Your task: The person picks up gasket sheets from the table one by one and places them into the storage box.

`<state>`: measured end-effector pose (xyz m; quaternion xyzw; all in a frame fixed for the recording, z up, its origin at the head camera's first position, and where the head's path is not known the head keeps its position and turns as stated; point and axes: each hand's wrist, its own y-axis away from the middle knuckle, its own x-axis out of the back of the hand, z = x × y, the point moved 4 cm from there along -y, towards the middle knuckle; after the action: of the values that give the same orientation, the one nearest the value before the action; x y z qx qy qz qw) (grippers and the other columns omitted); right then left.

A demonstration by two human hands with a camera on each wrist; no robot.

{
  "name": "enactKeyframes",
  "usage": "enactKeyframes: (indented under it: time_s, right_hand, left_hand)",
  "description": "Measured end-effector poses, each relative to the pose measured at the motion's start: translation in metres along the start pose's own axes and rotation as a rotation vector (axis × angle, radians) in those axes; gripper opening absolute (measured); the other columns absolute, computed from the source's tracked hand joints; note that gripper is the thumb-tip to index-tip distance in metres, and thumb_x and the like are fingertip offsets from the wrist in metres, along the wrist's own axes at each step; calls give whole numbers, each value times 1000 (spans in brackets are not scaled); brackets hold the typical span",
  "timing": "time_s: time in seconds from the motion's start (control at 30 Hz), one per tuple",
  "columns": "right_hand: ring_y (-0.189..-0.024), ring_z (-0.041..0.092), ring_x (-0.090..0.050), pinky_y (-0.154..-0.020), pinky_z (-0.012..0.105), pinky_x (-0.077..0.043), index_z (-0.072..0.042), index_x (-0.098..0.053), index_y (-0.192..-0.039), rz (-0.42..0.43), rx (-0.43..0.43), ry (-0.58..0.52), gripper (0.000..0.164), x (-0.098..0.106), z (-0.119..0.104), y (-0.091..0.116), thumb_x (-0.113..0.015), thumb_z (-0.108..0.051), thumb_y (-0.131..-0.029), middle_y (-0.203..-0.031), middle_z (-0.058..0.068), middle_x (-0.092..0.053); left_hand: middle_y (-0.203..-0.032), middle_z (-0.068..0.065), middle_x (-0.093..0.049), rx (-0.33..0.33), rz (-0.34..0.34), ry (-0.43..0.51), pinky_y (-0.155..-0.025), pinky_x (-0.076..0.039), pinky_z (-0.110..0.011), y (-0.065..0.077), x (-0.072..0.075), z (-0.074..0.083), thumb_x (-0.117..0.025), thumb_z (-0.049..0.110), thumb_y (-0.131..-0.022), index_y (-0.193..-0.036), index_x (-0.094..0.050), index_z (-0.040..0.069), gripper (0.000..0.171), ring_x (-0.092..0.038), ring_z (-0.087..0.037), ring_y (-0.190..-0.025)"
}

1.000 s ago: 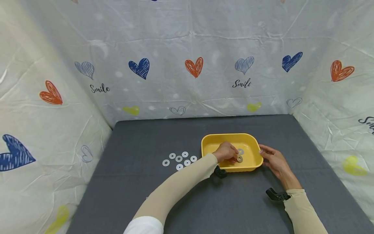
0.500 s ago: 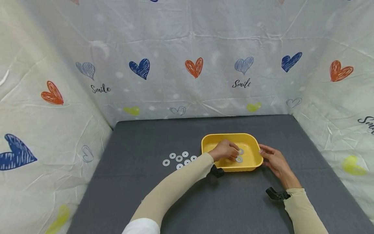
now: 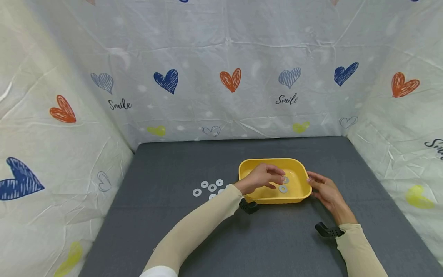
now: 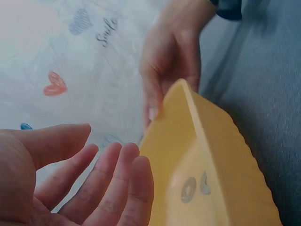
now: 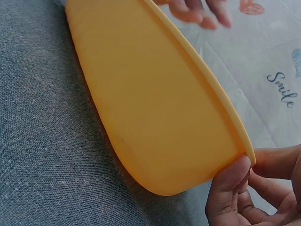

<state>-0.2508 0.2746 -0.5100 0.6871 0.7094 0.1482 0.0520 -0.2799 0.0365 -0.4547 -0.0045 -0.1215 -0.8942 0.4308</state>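
A yellow plastic tray (image 3: 270, 201) with rounded corners sits on the table, right of its middle. Two flat grey washers (image 3: 280, 189) lie inside it, near its right end. Over the tray's left half is my left hand (image 3: 261, 178), palm empty and fingers loosely extended, as the left wrist view confirms. At the right end, my right hand (image 3: 327, 193) pinches the tray's rim; in the right wrist view the thumb (image 5: 229, 176) presses the outer wall just under the edge. Several more washers (image 3: 202, 184) are scattered on the table left of the tray, some partly hidden behind my left sleeve.
The dark grey tabletop (image 3: 166, 165) spreads around the tray. Behind it hangs a pale sheet (image 3: 194, 104) printed with hearts, and similar sheets close off both sides. Dark bands (image 3: 249, 206) sit on both wrists.
My left hand has drawn up and left from the tray's bottom, its fingers loosening from a washer that now lies there uncovered. My right hand stays at the rim.
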Motion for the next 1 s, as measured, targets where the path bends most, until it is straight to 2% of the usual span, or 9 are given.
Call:
enactKeyframes:
  time_s: [0.13, 0.3, 0.47, 0.63, 0.77, 0.87, 1.0]
  right_hand:
    - [-97, 4, -60, -78, 26, -57, -9, -36, -152, 4, -5, 8, 54, -1, 0, 1, -52, -24, -103, -118, -4, -55]
    - [-97, 4, -60, -78, 26, -57, -9, -35, -152, -1, 7, 11, 54, -1, 0, 1, -51, -25, -103, -122, -2, -54]
    - [-97, 4, -61, -77, 26, -57, -9, -36, -152, 1, 12, 11, 54, -1, 0, 1, -52, -25, -103, -119, -4, -56]
    - [-96, 4, -61, -78, 26, -57, -9, -37, -151, -3, 14, 5, 53, -1, 1, 0, -52, -25, -103, -115, -7, -56]
    - [-97, 3, -61, -78, 26, -57, -9, -37, -151, -1, 11, 4, 53, -1, 2, 0, -53, -26, -103, -116, -7, -55]
    - [-97, 3, -61, -79, 26, -57, -9, -37, -151, 2, 7, 7, 54, 0, 2, 0, -53, -26, -103, -118, -6, -54]
    - [-98, 3, -60, -79, 26, -57, -9, -36, -152, 4, 8, 4, 54, 0, 1, 0, -53, -25, -103, -117, -5, -54]
  left_hand:
    - [-117, -13, -70, -33, -5, 9, -88, -60, -42, 14, 2, 4, -70, 11, -91, -119, -67, 4, 30, -66, -36, -109]
    - [-117, -17, -70, -61, -20, -11, -82, -61, -35, 33, 4, 8, -71, 14, -90, -115, -70, 7, 26, -68, -33, -106]
    - [-115, -15, -70, -75, -4, -42, -81, -61, -33, 49, 8, 4, -72, 16, -90, -114, -70, 9, 25, -68, -31, -105]
    - [-111, -8, -70, -116, 63, -88, -82, -61, -33, 66, 15, 2, -73, 21, -90, -114, -71, 8, 27, -68, -25, -97]
    - [-109, 1, -69, -151, 129, -137, -81, -60, -32, 78, 24, 0, -74, 28, -89, -111, -71, 15, 26, -68, -15, -93]
    - [-109, 2, -69, -178, 174, -158, -81, -60, -32, 88, 32, 1, -73, 30, -89, -110, -72, 19, 23, -67, -18, -96]
    - [-108, -1, -70, -221, 245, -189, -82, -60, -36, 100, 44, 1, -71, 26, -91, -110, -72, 19, 20, -68, -20, -96]
